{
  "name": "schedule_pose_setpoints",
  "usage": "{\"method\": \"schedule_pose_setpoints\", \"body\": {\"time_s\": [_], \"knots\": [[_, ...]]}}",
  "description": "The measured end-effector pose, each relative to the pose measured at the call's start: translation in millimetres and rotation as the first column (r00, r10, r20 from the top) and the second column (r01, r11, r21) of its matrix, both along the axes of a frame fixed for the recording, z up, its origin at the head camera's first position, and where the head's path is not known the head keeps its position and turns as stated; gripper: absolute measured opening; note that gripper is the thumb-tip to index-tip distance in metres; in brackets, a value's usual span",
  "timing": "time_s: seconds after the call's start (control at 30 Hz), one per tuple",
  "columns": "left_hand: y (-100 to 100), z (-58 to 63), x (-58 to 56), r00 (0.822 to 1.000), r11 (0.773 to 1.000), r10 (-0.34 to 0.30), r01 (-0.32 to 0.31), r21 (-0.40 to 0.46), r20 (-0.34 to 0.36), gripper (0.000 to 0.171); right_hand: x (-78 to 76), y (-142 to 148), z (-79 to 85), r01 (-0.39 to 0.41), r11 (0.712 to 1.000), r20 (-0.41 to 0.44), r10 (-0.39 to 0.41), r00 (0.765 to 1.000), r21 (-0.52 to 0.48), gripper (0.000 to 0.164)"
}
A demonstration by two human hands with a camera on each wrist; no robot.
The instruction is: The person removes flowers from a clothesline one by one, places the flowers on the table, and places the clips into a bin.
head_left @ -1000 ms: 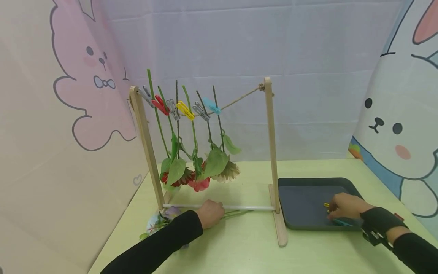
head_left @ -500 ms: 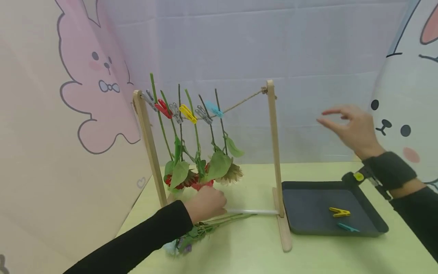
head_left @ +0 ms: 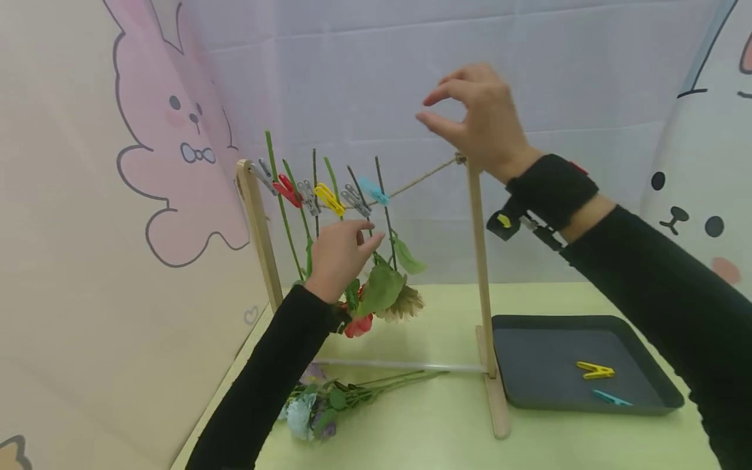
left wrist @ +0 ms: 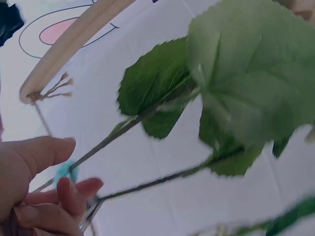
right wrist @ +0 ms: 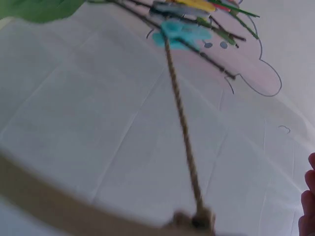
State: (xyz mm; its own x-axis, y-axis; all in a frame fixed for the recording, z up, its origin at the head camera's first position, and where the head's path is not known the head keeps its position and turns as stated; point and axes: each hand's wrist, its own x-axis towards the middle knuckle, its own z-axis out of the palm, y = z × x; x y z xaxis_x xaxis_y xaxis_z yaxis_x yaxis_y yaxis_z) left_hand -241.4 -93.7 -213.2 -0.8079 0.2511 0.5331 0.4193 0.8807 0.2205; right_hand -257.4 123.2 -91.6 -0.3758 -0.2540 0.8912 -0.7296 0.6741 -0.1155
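My left hand [head_left: 337,258] is raised in front of the hanging flowers, thumb and fingertips apart and holding nothing, just below a grey clothespin [head_left: 356,200]. In the left wrist view, stems and a large green leaf [left wrist: 256,69] lie beyond its fingers. Higher up, my right hand [head_left: 487,124] overlaps the top of the right wooden post [head_left: 482,274], its thumb and fingers parted around nothing. Several flowers hang head-down from the rope [head_left: 425,176], their stems clipped by grey, red [head_left: 288,191], yellow [head_left: 329,199] and light blue [head_left: 373,190] clothespins. Below lie loose flowers [head_left: 301,414], one pale blue.
A dark grey tray [head_left: 540,365] at the right holds a yellow clothespin [head_left: 596,370] and a teal clothespin [head_left: 612,397]. A white rod [head_left: 411,365] joins the wooden stand's posts near the table. The left post [head_left: 258,228] stands near the side wall.
My right hand has left the tray, rising and moving left to the post top; both tray clothespins stay behind. My left hand has lifted from the loose flowers to the hanging stems.
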Motion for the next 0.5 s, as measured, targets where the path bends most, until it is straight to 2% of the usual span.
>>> {"method": "schedule_pose_setpoints", "body": {"time_s": [0.07,0.13,0.23,0.3,0.5], "knots": [[9.1,-4.5,-5.6,1.0,0.999,0.014,-0.015,0.044,0.007,0.036,-4.2,-17.7,0.6,-0.039,0.999,0.094,0.036,0.995,0.029,0.026],[17.3,-9.2,-10.9,1.0,0.996,0.017,-0.018,0.089,0.015,0.039,-8.3,-32.1,-0.9,-0.068,0.996,0.223,0.056,0.973,0.051,0.029],[25.2,-15.6,-17.4,1.0,0.987,0.005,-0.008,0.159,0.017,0.04,-15.8,-48.5,-5.8,-0.093,0.993,0.419,0.057,0.906,0.067,0.033],[28.0,-18.4,-20.8,1.0,0.98,0.006,-0.01,0.199,0.017,0.039,-21.0,-56.0,-8.9,-0.099,0.993,0.506,0.05,0.861,0.069,0.035],[31.0,-23.2,-29.1,1.0,0.962,-0.007,0.0,0.272,0.023,0.033,-32.9,-67.8,-14.7,-0.117,0.99,0.647,0.036,0.761,0.083,0.036]]}}
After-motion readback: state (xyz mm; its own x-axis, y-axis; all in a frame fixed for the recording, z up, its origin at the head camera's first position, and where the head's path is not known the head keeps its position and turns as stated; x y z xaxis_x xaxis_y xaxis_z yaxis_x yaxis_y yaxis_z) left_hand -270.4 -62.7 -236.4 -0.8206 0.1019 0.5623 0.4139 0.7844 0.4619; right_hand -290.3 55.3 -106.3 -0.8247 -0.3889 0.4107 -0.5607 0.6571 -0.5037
